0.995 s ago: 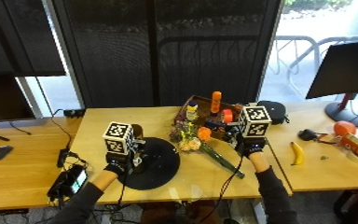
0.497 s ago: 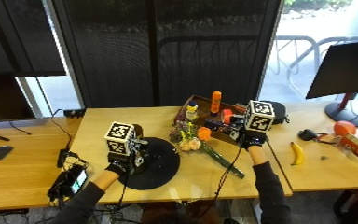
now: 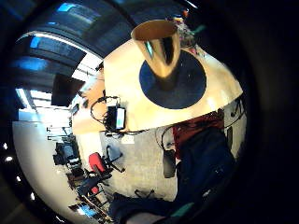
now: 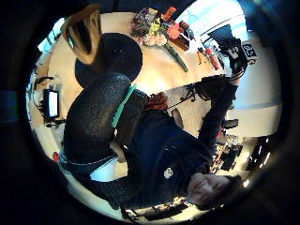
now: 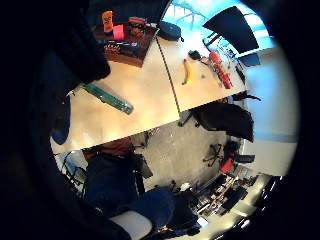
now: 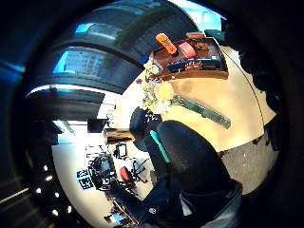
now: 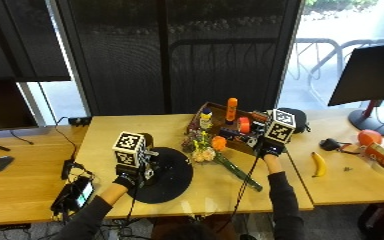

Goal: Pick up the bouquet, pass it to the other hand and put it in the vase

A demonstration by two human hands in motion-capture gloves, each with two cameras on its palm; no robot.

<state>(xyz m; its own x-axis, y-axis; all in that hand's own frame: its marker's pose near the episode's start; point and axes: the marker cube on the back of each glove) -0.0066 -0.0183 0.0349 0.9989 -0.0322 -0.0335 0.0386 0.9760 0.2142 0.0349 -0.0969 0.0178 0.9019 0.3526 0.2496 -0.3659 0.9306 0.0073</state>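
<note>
So the bouquet [image 7: 216, 154] is lying flat on the table [image 7: 179, 125], blooms toward the black round mat [image 7: 169, 175] and the wrapped green stem end pointing out toward the person's side, nobody holding it yet. The right hand [image 7: 266, 148] is hanging just beside it, over by the wooden tray [image 7: 245, 131] of bottles, and I honestly can't tell how far its fingers are spread; nothing seems to be in it. The left hand [image 7: 131, 172] is over the mat right by the gold vase [image 3: 159, 46], and I can't tell whether it's gripping the vase or just next to it. What I'd worry about: the tray is close, so a sloppy reach could knock the orange bottle [image 7: 231, 110]. Grab the stems too near the end and the flower heads will probably droop during the handoff. And that vase looks narrow at the base, so poking stems in off-centre could tip it.
</note>
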